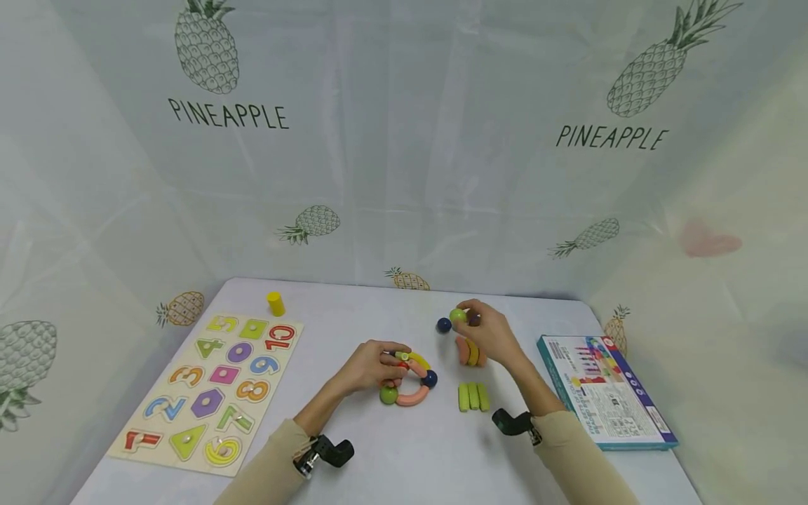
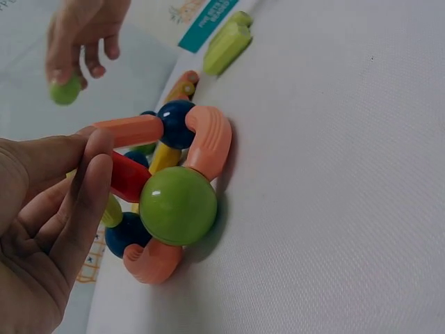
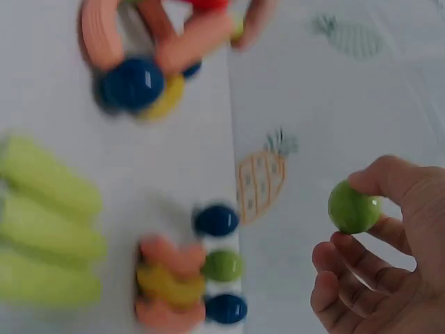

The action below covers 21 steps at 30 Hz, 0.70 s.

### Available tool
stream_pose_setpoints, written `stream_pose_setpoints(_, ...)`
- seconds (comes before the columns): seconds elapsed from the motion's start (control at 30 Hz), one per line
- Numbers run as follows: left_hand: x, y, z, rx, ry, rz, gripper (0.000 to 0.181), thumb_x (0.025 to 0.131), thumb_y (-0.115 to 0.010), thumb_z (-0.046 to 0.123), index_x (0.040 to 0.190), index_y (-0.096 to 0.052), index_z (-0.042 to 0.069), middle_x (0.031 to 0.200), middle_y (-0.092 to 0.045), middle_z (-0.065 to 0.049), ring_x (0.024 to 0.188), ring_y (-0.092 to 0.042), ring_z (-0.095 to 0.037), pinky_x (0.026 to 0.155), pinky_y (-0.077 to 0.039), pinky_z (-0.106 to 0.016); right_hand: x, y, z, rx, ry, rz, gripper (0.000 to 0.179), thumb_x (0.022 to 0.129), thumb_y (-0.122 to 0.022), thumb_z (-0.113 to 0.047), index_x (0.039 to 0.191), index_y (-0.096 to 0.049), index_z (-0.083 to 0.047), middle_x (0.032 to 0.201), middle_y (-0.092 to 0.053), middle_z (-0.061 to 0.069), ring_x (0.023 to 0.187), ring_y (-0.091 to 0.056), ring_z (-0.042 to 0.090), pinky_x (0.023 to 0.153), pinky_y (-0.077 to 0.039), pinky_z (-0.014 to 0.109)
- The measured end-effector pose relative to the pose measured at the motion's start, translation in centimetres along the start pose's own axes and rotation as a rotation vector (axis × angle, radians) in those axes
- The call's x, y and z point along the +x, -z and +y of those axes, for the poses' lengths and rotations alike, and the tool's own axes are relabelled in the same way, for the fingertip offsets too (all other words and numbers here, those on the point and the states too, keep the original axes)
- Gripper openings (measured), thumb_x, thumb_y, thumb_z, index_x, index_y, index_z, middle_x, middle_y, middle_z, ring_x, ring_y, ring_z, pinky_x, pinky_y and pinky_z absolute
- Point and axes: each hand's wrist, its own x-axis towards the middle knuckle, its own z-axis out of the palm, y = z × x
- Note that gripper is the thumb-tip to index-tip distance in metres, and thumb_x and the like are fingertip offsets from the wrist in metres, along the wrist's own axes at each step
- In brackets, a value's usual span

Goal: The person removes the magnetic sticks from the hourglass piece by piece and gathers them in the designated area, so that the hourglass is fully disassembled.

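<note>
A ring of magnetic balls and rods lies on the table, with a green ball (image 2: 179,206), a dark blue ball (image 2: 176,124) and curved orange rods (image 2: 211,142) along its base. Straight rods, among them a red rod (image 2: 129,177) and an orange rod (image 2: 132,130), rise from it and lean together. My left hand (image 1: 374,366) pinches these rods near their upper ends; its fingers hide the tips. Raised over the far part of the table, my right hand (image 1: 489,333) pinches a loose green ball (image 3: 354,207) between thumb and fingers.
Near the right hand lie loose balls, including a dark blue ball (image 1: 444,325), and several curved rods (image 1: 472,352). Light green rods (image 1: 473,397) lie closer. A number puzzle board (image 1: 236,373) and yellow cylinder (image 1: 275,304) occupy the left; a toy box (image 1: 609,393) the right.
</note>
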Motion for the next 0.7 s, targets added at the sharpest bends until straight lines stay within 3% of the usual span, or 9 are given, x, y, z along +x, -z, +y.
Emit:
stream_pose_setpoints(0.2,0.0,0.1,-0.1,0.044,-0.014,0.022,0.043,0.089,-0.079,0.019,0.13,-0.068,0.012,0.096,-0.077,0.004,0.081,-0.07,-0.007,0.066,-0.052,-0.024,1.6,1.5,5.2,-0.128,-0.062,0.14,0.043,0.096,-0.068,-0.02,0.134,-0.059,-0.003,0.112,-0.063,0.02,0.095,-0.066,0.033,0.069,-0.055,0.037)
stream_pose_setpoints(0.43,0.1,-0.1,-0.1,-0.015,0.003,0.011,0.042,0.089,-0.078,0.016,0.13,-0.068,0.011,0.093,-0.077,0.003,0.071,-0.07,-0.01,0.059,-0.052,-0.024,2.0,0.8,8.8,-0.149,-0.177,0.08,0.045,0.097,-0.064,-0.016,0.138,-0.055,0.0,0.122,-0.06,0.029,0.107,-0.061,0.039,0.076,-0.056,0.04)
stream_pose_setpoints(0.7,0.1,-0.2,-0.3,-0.004,0.002,0.021,0.041,0.089,-0.078,0.019,0.129,-0.069,0.013,0.094,-0.077,0.003,0.072,-0.071,-0.011,0.062,-0.056,-0.026,2.2,0.0,10.5,-0.147,-0.263,0.014,0.046,0.099,-0.061,-0.019,0.141,-0.052,0.0,0.129,-0.058,0.03,0.111,-0.06,0.039,0.085,-0.055,0.045)
